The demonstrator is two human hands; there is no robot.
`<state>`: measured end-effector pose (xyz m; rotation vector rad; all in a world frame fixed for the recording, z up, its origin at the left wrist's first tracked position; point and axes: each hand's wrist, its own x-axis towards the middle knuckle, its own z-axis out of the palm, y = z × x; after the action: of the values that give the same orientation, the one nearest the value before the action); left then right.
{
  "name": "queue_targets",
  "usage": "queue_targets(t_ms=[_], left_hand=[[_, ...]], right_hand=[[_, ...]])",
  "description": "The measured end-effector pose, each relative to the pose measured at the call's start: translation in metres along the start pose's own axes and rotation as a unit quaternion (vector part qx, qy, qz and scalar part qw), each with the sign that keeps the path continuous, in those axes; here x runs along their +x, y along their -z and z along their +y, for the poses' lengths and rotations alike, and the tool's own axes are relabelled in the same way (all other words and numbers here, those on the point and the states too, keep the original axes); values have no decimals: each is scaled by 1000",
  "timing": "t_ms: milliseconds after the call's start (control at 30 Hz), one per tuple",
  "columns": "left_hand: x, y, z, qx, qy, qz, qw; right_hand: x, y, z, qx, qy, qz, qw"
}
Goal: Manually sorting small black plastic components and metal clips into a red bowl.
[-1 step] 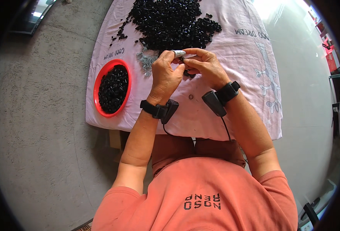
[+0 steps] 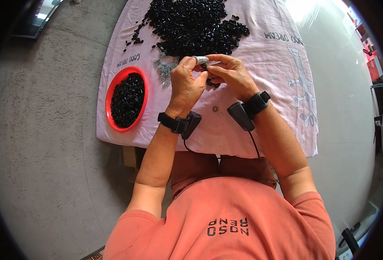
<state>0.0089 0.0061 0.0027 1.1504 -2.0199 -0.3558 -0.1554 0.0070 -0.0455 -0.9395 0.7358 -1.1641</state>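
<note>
My left hand (image 2: 186,86) and my right hand (image 2: 235,77) meet over the pink cloth, fingers closed around one small black piece (image 2: 204,66). Its exact kind is too small to make out. A silvery-white wrap (image 2: 201,60) covers a fingertip of my left hand. Partly hidden under the right fingers lie a few more black pieces (image 2: 213,83). Just beyond my hands spreads a big heap of small shiny black parts (image 2: 191,26). Left of my left hand is a tuft of grey thread-like scraps (image 2: 165,70).
A red-rimmed bowl (image 2: 108,106) filled with black parts stands at the table's left. One small dark ring (image 2: 215,109) lies on the pink printed cloth (image 2: 278,78) near me. Loose black bits (image 2: 135,41) trail left of the heap. Both wrists carry black strapped devices with cables.
</note>
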Motion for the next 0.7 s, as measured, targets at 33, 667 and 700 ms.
queue_targets(t_ms=[33, 667, 700], left_hand=[[1, 0, 0, -5, 6, 4, 1000], [4, 9, 5, 8, -4, -7, 1000], [3, 9, 5, 7, -6, -1, 1000]], right_hand=[[0, -1, 0, 13, 6, -1, 1000], [2, -5, 3, 22, 79, -34, 996], [2, -5, 2, 21, 76, -33, 996]])
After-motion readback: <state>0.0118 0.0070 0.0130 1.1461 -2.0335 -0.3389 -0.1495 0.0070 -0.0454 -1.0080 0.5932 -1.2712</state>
